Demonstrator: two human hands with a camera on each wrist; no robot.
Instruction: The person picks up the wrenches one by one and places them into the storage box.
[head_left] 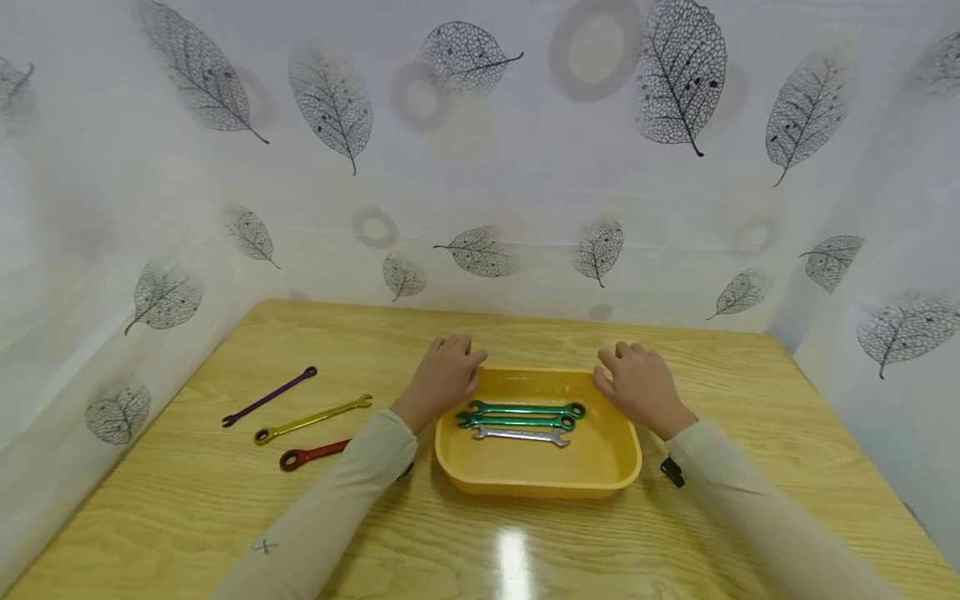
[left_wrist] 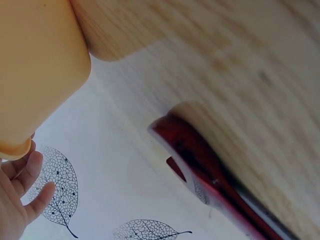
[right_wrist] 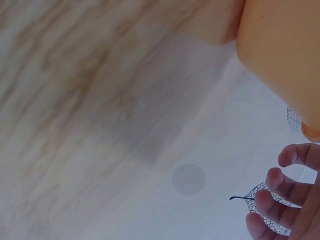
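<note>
Both hands are at the far corners of a yellow plastic tray (head_left: 536,490). My left hand (head_left: 442,377) grips the rim at the far left corner; in the left wrist view its fingers (left_wrist: 31,170) curl beside the rim. At the far right corner my right hand (head_left: 641,387) holds the rim, its other fingers (right_wrist: 280,207) loosely bent outside the tray wall. Inside the tray lie two green ratchet wrenches (head_left: 517,422) side by side. A silver open-end wrench (head_left: 521,434) lies just nearer than them.
Left of the tray, a purple wrench (head_left: 272,397), a yellow wrench (head_left: 315,418) and a red wrench (head_left: 311,454) lie on the wooden table (head_left: 180,500). The left forearm covers part of the red one. A leaf-patterned white curtain (head_left: 525,183) surrounds the table's back and sides.
</note>
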